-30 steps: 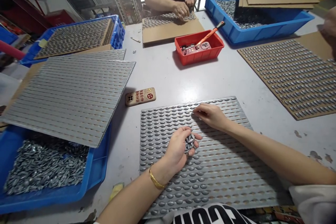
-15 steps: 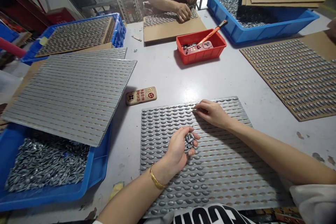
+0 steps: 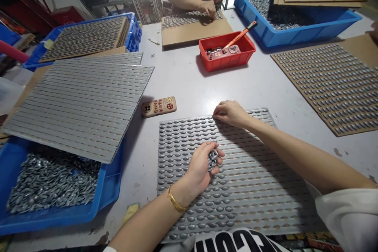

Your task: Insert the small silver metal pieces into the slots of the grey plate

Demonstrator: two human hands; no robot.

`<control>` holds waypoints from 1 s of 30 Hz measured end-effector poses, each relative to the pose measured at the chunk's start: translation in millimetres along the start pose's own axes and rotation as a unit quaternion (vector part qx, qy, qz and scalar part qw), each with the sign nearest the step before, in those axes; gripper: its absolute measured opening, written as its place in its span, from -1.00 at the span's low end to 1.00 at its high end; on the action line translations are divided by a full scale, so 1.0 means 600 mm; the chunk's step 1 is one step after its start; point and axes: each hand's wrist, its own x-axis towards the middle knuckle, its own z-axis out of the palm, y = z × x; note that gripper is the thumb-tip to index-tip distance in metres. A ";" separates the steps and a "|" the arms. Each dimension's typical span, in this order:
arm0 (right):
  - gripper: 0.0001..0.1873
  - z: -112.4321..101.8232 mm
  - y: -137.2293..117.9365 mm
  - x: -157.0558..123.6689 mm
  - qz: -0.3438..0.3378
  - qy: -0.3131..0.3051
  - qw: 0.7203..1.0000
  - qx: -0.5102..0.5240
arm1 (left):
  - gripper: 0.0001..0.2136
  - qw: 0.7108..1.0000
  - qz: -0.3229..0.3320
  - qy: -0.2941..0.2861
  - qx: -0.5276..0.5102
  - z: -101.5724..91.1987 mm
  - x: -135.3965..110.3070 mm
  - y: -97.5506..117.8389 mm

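My left hand (image 3: 203, 167) is cupped palm up around a handful of small grey oval pieces (image 3: 213, 159), just above a grey slotted board (image 3: 265, 183). My right hand (image 3: 229, 113) is at the board's far edge, thumb and fingertips pinched together. Whatever lies between those fingertips is hidden. Rows of the same oval pieces fill the left part of the board, while bare slots with brownish marks run across the right part.
At left, a grey slotted board (image 3: 79, 106) lies over a blue bin (image 3: 108, 189) of loose pieces. A phone (image 3: 158, 106), a red tray (image 3: 230, 61) and another blue bin (image 3: 307, 35) stand beyond. Across the table, a person (image 3: 195, 2) works at a cardboard panel (image 3: 191, 37).
My right hand has moved a little away from me and left, up to the board's far edge. The left hand stays in place with its handful. The other person's hand has shifted slightly.
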 end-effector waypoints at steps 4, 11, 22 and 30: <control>-0.89 -0.001 0.001 -0.001 0.006 -0.019 1.000 0.018 | -0.82 1.000 -0.004 0.003 0.004 0.001 -0.001 0.002; -0.88 -0.005 0.000 0.004 0.016 -0.037 0.999 0.020 | -0.84 1.000 -0.003 0.009 0.012 0.004 -0.004 0.004; -0.89 -0.005 0.002 0.014 0.021 -0.055 0.998 0.009 | -0.84 1.000 -0.006 0.013 0.006 0.002 -0.001 0.003; -0.87 -0.004 0.004 0.014 0.023 -0.057 0.998 0.000 | -0.81 1.000 0.002 0.015 0.001 0.003 -0.004 0.004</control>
